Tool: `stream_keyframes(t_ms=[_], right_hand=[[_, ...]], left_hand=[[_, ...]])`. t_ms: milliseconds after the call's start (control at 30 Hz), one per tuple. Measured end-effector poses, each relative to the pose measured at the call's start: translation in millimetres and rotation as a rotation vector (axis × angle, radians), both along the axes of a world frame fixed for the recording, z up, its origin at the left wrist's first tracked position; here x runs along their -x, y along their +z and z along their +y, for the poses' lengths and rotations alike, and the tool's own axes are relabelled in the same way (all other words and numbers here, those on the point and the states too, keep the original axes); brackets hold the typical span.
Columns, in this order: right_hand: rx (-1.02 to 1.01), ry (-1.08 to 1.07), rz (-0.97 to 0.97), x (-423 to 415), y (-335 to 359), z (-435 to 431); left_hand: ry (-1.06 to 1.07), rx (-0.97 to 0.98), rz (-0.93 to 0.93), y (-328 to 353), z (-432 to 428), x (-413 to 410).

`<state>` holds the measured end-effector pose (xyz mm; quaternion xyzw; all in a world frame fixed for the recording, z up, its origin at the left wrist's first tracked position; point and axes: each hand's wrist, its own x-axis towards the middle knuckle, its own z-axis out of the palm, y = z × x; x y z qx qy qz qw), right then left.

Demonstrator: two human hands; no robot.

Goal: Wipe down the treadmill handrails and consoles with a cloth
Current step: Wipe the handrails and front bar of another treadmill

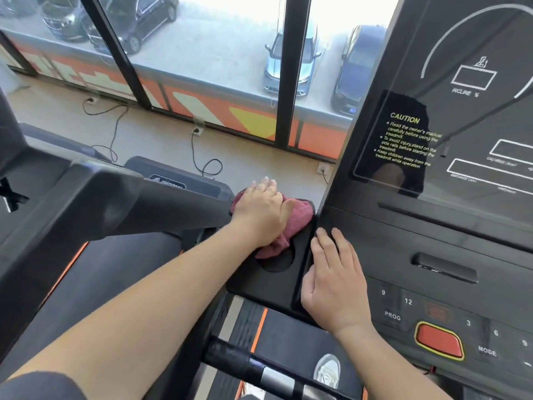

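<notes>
A dark pink cloth (301,219) lies bunched on the black cup-holder tray (259,284) at the left side of the treadmill console (418,235). My left hand (261,210) presses down on the cloth with fingers stretched forward, covering most of it. My right hand (334,280) rests flat on the raised left edge of the console, just beside the tray and apart from the cloth. The glossy display panel (467,125) with a yellow caution text rises above. A black and silver handrail (259,370) runs across the bottom.
A red stop button (438,340) and number keys sit right of my right hand. A neighbouring treadmill's console arm (101,203) stands close on the left. Power cables (203,160) lie on the floor before tall windows (216,53).
</notes>
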<state>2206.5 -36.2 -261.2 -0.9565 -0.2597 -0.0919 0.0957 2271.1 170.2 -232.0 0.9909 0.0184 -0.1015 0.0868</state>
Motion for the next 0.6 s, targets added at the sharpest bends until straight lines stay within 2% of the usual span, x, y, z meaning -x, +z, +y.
stream_keyframes(t_ms=[67, 200, 300, 400, 500, 567, 600], right_hand=[[-0.007, 0.001, -0.001, -0.2, -0.9, -0.9], [-0.007, -0.001, 0.012, -2.0, -1.3, -1.3], [-0.009, -0.010, 0.026, -3.3, -1.8, -0.8], [-0.032, -0.056, 0.064, -3.9, -3.4, -3.2], [-0.045, -0.061, 0.053, -4.7, -3.9, -2.5], [-0.036, -0.054, 0.043, -4.3, -3.8, -2.0], [-0.030, -0.049, 0.040, -4.5, -3.8, -2.4]], left_hand=[[-0.085, -0.049, 0.008, -7.0, -24.5, 3.3], [-0.240, 0.017, 0.035, -20.0, -21.1, -0.8], [-0.108, -0.039, 0.066, -18.0, -3.7, -26.0], [-0.025, -0.007, 0.028, -24.4, -35.2, 2.2], [-0.200, 0.061, 0.008, -27.5, -41.7, 46.4], [-0.312, 0.040, 0.025, -26.3, -15.8, 33.5], [-0.295, 0.012, 0.028, -23.4, -2.6, 19.5]])
